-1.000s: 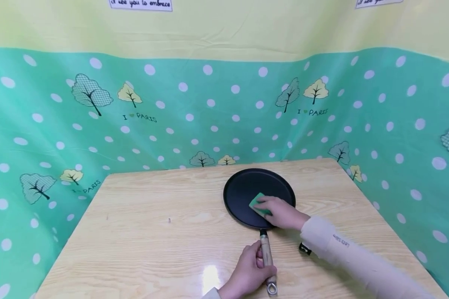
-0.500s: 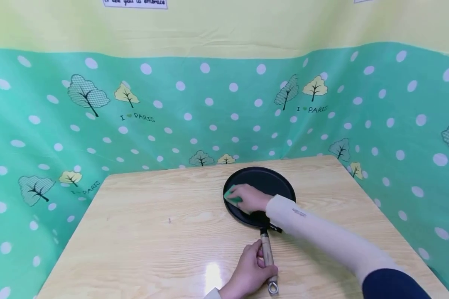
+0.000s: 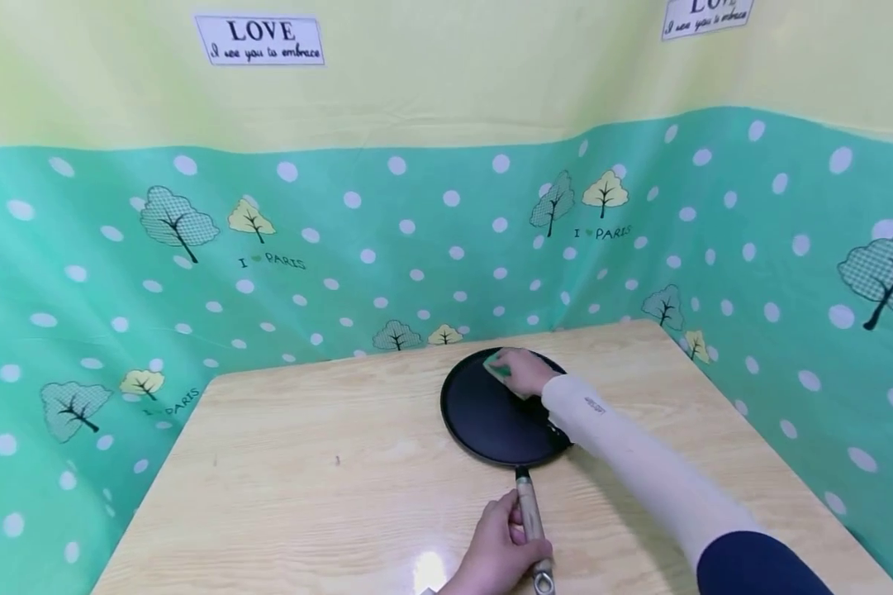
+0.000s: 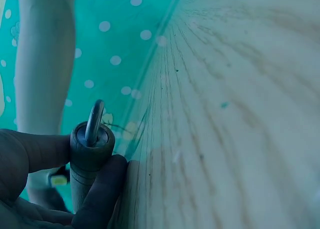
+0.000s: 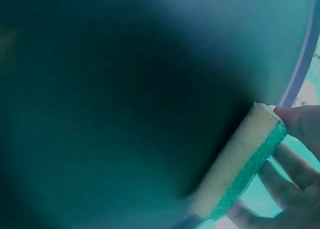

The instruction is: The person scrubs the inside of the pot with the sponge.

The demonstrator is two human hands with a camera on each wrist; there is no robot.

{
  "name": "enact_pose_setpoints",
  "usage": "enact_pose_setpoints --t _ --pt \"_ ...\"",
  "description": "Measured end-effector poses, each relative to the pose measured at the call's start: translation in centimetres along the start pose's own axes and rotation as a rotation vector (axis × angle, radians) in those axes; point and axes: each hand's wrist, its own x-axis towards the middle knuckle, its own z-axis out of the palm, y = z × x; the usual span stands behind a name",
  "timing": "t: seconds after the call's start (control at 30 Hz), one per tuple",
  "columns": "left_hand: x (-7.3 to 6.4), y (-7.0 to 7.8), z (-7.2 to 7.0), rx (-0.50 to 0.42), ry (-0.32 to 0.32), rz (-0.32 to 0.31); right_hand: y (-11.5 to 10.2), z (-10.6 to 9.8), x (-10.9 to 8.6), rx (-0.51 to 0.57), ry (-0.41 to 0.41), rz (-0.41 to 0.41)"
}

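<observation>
A flat black frying pan [image 3: 483,421] lies on the wooden table, its handle [image 3: 529,508] towards me. My left hand [image 3: 496,547] grips that handle; in the left wrist view the thumb and fingers [image 4: 102,194] close round its wooden end, below a metal hanging loop [image 4: 94,123]. At the pan's far side my right hand [image 3: 524,372] holds a sponge [image 3: 496,366] against the cooking surface. The right wrist view shows the sponge [image 5: 240,164] with a pale layer on the pan side and a green layer on the finger side, pinched between thumb and fingers.
The wooden table [image 3: 305,463] stretches left of the pan. A green polka-dot curtain [image 3: 357,240] printed with trees hangs along the table's back and sides. My right sleeve [image 3: 639,454] crosses over the table's right part.
My right hand has wiped the sponge from the pan's middle to its left edge, then to the far rim. The left hand keeps its grip on the handle. The head view has tilted up slightly.
</observation>
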Motion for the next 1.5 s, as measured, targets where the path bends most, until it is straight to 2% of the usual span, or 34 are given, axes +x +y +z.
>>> enact_pose_setpoints --t 0.1,0.27,0.5,0.67,0.83,1.0,1.13,1.3,1.4,1.5 --pt "0.0 0.1 -0.3 0.01 0.009 0.023 0.8 -0.8 -1.0 -0.006 -0.003 -0.009" --pt "0.0 0.3 -0.6 0.011 0.008 0.059 0.9 -2.2 -3.6 -0.017 -0.053 0.008" --pt "-0.1 0.5 -0.7 0.029 0.003 0.056 -0.6 -1.8 -7.8 0.028 -0.035 0.022" --pt "-0.1 0.7 -0.9 0.048 0.001 0.054 -2.5 -1.0 -9.7 0.063 -0.009 -0.047" --pt "-0.1 0.7 -0.9 0.076 0.003 0.085 -4.3 -0.3 -10.2 0.119 -0.026 -0.122" --pt "-0.1 0.5 -0.6 0.072 -0.008 0.107 -6.1 0.6 -9.1 0.147 -0.048 -0.229" --pt "-0.2 0.4 -0.4 0.068 -0.018 0.097 -7.6 1.3 -7.0 0.139 -0.07 -0.275" --pt "-0.2 0.3 -0.2 0.049 -0.012 0.076 -8.3 1.7 -3.1 0.12 -0.121 -0.207" --pt "-0.2 0.1 -0.2 0.036 -0.002 0.077 -7.8 1.9 -0.7 0.09 -0.147 -0.144" --pt "-0.3 0.1 -0.2 0.033 0.006 0.086 -7.0 1.4 1.0 0.057 -0.138 -0.103"
